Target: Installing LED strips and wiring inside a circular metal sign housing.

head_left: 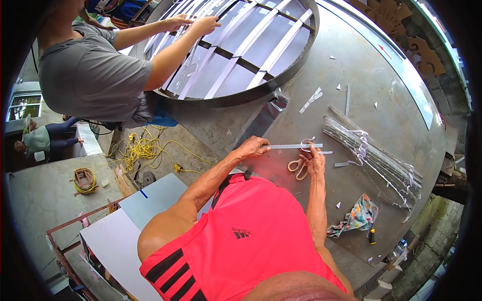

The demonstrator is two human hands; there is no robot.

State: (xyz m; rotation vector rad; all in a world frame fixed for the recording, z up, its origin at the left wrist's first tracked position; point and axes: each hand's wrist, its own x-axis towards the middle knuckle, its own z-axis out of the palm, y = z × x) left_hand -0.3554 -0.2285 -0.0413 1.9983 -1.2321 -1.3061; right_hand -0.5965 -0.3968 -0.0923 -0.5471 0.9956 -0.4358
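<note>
Between my hands lies a thin, straight, pale grey strip (291, 146), level above the metal tabletop. My left hand (254, 147) is closed on its left end. My right hand (315, 161) pinches near its right end, where a narrow white ribbon (305, 141) curls and sticks out past the fingers. Just left of the right hand are scissors with beige handles (296, 169); whether they rest on the table or touch the hand I cannot tell. To the right lies a bundle of long silvery strips (369, 150) with curled white ribbon on it.
Ahead left, a co-worker in a grey shirt (95, 70) reaches over a large round frame (241, 98) with white slats. A patterned cloth (361, 213) and a yellow-black screwdriver (372, 236) lie at right. Yellow cable (140, 150) tangles on the floor. White scraps dot the table.
</note>
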